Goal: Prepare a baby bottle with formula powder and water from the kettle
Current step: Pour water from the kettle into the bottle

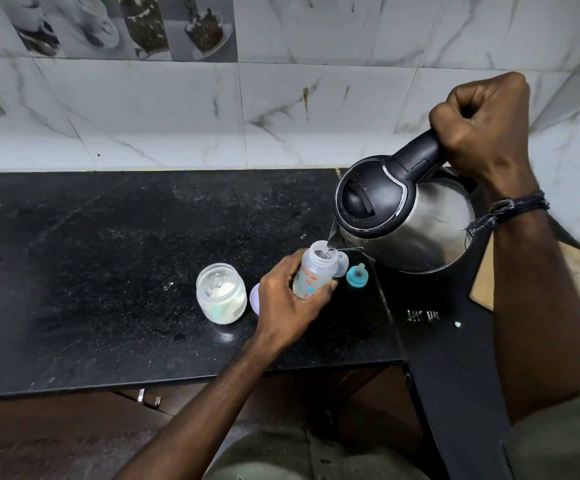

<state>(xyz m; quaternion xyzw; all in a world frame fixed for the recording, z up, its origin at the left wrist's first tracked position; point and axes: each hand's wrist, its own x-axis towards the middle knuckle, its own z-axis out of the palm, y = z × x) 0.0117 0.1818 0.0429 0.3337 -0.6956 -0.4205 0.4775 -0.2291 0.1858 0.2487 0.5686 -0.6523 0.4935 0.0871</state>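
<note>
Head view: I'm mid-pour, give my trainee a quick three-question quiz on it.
1. True or false: the kettle stands upright on the counter.
2. Which hand grips the baby bottle? A) left hand B) right hand
3. Fill in: the teal teat ring lies on the counter, to the ___ of the bottle.

Key: 1 false, it is tilted, spout at the bottle's mouth; 2 A; 3 right.

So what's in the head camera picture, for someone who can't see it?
The right hand tips a steel kettle with a black lid, pouring water into a clear plastic baby bottle held by the left hand. An open glass jar of white powder stands beside it.
</note>
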